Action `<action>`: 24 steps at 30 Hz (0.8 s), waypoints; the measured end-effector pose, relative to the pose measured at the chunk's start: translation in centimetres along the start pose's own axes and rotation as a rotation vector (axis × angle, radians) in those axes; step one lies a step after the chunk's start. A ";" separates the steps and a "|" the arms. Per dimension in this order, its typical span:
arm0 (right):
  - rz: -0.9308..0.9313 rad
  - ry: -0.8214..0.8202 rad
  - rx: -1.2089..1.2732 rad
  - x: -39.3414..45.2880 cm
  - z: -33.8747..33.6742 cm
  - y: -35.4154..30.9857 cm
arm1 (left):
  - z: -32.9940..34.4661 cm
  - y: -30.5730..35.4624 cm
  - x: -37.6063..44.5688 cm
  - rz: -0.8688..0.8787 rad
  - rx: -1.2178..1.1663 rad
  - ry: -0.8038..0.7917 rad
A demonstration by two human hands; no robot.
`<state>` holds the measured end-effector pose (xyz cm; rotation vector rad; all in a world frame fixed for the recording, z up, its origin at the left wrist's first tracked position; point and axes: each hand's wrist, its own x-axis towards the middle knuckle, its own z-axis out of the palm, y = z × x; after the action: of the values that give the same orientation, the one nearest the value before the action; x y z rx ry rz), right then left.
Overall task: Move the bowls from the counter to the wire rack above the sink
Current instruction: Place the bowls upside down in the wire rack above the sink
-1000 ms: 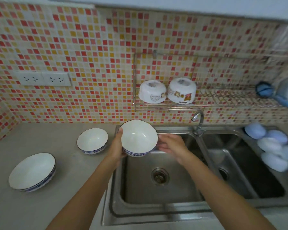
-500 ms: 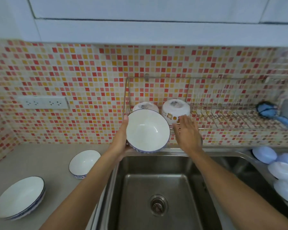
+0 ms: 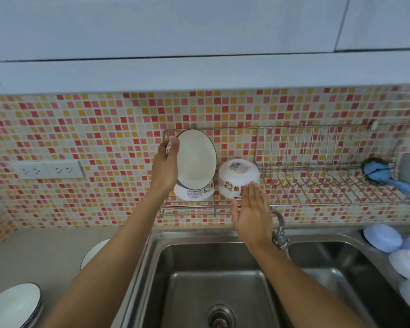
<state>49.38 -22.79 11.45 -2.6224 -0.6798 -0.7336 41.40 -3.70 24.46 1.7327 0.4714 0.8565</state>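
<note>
My left hand point(image 3: 164, 169) grips the rim of a white bowl with a blue rim point(image 3: 195, 159), tilted on its side at the left end of the wire rack point(image 3: 317, 204), above an upturned white cartoon bowl point(image 3: 194, 191). A second upturned cartoon bowl point(image 3: 238, 177) sits next to it. My right hand point(image 3: 252, 213) hovers flat and open just below that bowl, in front of the rack's rail. On the counter, a small white bowl point(image 3: 94, 253) is partly hidden by my left arm, and a wider white bowl point(image 3: 12, 306) sits at the bottom left.
A double steel sink point(image 3: 156, 256) lies below with a tap point(image 3: 278, 226) behind my right wrist. Several pale blue lids or dishes point(image 3: 384, 237) lean at the right sink. A blue brush point(image 3: 376, 172) rests on the rack's right end. White cabinets hang overhead.
My left hand lifted the blue-rimmed bowl up from over the sink to the rack's left end and tilted it. My right hand let go of it and stays open below the rack.
</note>
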 end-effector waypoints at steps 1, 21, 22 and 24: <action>-0.002 0.001 0.001 0.0 0.0 0.1 | 0.4 0.1 0.4 0.051 0.044 0.019; -0.036 0.074 0.003 0.1 0.7 0.4 | 2.0 -6.4 3.0 0.774 1.158 0.001; -0.033 0.075 0.002 0.1 0.7 0.3 | 2.0 -6.6 2.9 0.762 1.169 -0.020; -0.029 0.080 0.003 0.2 0.6 0.2 | 2.1 -6.9 2.8 0.758 1.173 -0.075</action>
<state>49.86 -22.69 11.02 -2.5698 -0.6971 -0.8409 45.56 -0.93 18.58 3.1317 0.2456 1.1180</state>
